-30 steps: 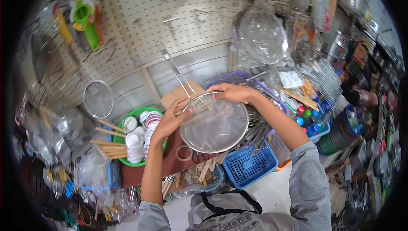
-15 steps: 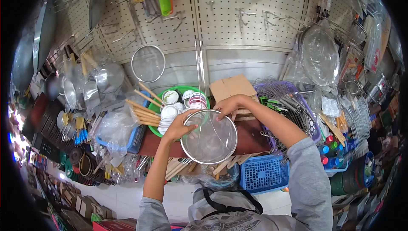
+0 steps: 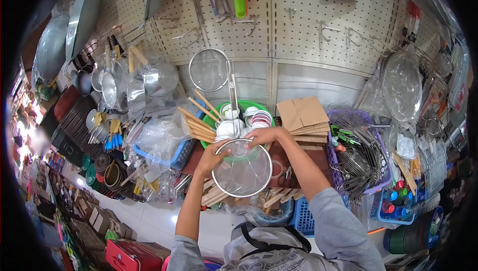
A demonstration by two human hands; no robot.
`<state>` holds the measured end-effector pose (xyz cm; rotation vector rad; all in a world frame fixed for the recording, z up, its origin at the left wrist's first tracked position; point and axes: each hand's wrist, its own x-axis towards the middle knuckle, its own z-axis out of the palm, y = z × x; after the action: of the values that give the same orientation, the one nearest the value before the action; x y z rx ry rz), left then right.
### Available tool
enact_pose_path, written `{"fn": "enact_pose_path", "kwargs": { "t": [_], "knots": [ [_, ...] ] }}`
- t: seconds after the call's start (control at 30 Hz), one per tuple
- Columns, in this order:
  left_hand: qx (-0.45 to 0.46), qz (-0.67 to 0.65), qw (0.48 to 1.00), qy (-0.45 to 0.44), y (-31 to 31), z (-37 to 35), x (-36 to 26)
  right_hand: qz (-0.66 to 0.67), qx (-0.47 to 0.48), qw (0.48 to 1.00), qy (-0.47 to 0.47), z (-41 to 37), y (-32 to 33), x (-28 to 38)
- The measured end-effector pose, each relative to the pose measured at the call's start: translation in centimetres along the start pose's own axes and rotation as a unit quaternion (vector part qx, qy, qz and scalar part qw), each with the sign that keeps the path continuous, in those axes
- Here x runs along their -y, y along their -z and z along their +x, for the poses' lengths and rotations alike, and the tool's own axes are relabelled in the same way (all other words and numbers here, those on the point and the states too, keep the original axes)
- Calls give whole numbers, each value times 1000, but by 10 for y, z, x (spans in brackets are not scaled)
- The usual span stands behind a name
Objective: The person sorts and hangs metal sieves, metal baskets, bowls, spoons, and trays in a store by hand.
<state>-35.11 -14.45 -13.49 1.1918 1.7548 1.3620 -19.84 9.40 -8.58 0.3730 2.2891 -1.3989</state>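
the strainer point(image 3: 242, 171) is now in front of the green basin point(image 3: 247, 103), not over the purple basket point(image 3: 356, 114) as a second ago, and its long handle points straight up to the pegboard point(image 3: 298, 37). the left hand point(image 3: 211, 154) and right hand point(image 3: 264, 135) keep their fingers clenched on its rim. the cardboard point(image 3: 301, 113) stands close; free room is only toward the body

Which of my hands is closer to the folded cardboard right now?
Right. The right hand holds the strainer rim just beside the cardboard; the left hand holds the rim's opposite side, farther away.
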Motion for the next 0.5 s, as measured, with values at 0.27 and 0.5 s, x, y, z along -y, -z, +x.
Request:
{"fn": "enact_pose_path", "kwargs": {
  "t": [0.27, 0.5],
  "knots": [
    [-64, 117, 991, -32, 27, -29, 19, -48, -131, 961, 240, 50, -42, -13],
    [-66, 107, 992, -13, 37, -45, 25, 288, -298, 847, 332, 73, -28, 56]
  ]
}}
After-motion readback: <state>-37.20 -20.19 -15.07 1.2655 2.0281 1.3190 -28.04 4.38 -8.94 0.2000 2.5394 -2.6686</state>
